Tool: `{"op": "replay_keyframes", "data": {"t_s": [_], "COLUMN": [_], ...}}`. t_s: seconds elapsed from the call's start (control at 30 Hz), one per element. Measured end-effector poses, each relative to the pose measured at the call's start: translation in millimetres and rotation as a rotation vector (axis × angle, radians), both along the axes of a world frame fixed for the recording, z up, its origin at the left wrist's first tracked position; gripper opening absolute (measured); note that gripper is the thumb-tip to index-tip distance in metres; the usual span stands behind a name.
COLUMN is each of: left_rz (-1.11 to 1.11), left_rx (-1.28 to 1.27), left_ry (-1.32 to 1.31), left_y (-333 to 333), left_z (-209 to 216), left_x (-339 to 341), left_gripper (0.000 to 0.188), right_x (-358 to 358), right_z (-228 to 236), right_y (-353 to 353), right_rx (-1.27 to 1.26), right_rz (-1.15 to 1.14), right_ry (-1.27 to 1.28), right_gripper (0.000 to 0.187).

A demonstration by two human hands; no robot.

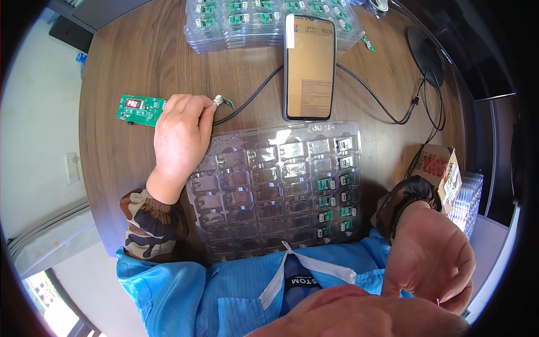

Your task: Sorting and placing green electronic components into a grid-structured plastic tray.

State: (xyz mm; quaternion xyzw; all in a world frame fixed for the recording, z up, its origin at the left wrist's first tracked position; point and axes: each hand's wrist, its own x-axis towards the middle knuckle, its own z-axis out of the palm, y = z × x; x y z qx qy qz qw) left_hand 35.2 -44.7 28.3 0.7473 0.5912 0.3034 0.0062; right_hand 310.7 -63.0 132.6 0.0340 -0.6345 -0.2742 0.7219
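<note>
In the head view, a small white connector (218,100) on a black cable (247,100) is pinched at the fingertips of the left hand (181,132), just right of a green circuit board (140,109) lying on the wooden worktop (129,50). The board's right end is covered by the knuckles. The right hand (429,259) is raised near the face, fingers curled; a hold cannot be told. A clear plastic tray (269,188) lies near, a smartphone (310,66) beyond it.

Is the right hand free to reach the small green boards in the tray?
Probably yes. The right hand is raised close to the face, apparently pinching something thin, and nothing lies between it and the small green boards at the tray's right side.
</note>
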Motion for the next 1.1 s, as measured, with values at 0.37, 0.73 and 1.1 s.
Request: {"op": "replay_keyframes", "data": {"t_s": [0.37,0.73,1.1], "left_rz": [0.012,0.020,0.010], "left_rx": [-0.015,-0.042,-0.031], "left_ry": [0.021,0.033,0.036], "left_y": [2,-1,1], "left_z": [0,3,2], "left_x": [1,1,1], "left_gripper": [0.006,0.005,0.005], "right_x": [-5,-11,-16], "right_z": [-4,-2,-4], "right_y": [-5,-10,-7], "right_rx": [-0.115,-0.096,-0.098], "right_rz": [0.225,0.453,0.492], "right_ry": [-0.080,-0.062,-0.062], "right_gripper": [0.030,0.024,0.021]}}
